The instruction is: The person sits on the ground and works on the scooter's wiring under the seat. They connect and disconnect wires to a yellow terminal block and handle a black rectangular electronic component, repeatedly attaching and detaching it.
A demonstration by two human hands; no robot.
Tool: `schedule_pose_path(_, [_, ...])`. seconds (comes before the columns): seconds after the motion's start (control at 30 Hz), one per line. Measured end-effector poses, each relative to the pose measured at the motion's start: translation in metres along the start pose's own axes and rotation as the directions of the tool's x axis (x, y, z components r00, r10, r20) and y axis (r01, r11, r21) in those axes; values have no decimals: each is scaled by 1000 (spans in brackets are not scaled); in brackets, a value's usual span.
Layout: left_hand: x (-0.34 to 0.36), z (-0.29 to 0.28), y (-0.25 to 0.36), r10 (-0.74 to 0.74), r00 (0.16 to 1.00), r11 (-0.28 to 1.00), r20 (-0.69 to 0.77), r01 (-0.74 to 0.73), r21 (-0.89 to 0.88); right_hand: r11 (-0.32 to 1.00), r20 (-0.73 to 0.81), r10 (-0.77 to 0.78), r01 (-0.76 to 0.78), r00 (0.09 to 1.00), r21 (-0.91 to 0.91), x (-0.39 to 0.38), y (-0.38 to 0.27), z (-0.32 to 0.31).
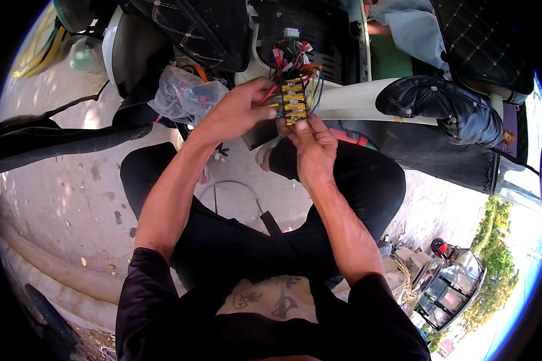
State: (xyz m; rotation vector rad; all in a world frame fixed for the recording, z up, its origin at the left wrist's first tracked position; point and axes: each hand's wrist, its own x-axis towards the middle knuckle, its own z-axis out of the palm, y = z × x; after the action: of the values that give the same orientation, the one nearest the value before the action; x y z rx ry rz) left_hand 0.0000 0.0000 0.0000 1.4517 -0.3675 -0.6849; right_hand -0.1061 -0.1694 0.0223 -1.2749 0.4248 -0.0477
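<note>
A dark terminal block with a row of yellow contacts and screws is held up in front of me. My right hand grips its near end between thumb and fingers. At the block's left side my left hand is closed on several wires, red and yellow among them, that run to the contacts. Its fingertips are partly hidden. Blue and pale wires leave the block on the right. Just beyond lies a bundle of wires with red and white plug connectors.
A clear plastic bag sits left of my left hand. Beyond the wiring is an open black vehicle compartment, with a white body panel to its right. Black quilted padding hangs over the far left. A thin cable lies on the paved ground.
</note>
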Motion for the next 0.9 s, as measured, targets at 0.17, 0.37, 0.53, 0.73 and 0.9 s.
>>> schedule_pose_path(0.17, [5,9,-10,42,994,997,-103,-48,-64,997,3,6,-6,1000,-72,-2,-6,-2])
schedule_pose_path(0.37, [0,9,-1,41,989,999,-144,-44,-15,999,22,6,-5,1000,-41,-1,-2,-1])
schedule_pose_path(0.53, [1,3,-2,15,999,999,-47,-17,-34,1000,2,14,-14,1000,7,-1,-2,2])
schedule_pose_path(0.73, [2,5,-4,24,994,999,-110,-27,-30,1000,20,20,-19,1000,-21,0,-3,1])
schedule_pose_path(0.9, [-1,5,3,-5,995,999,-98,1,-42,1000,19,16,-16,1000,6,0,-2,2])
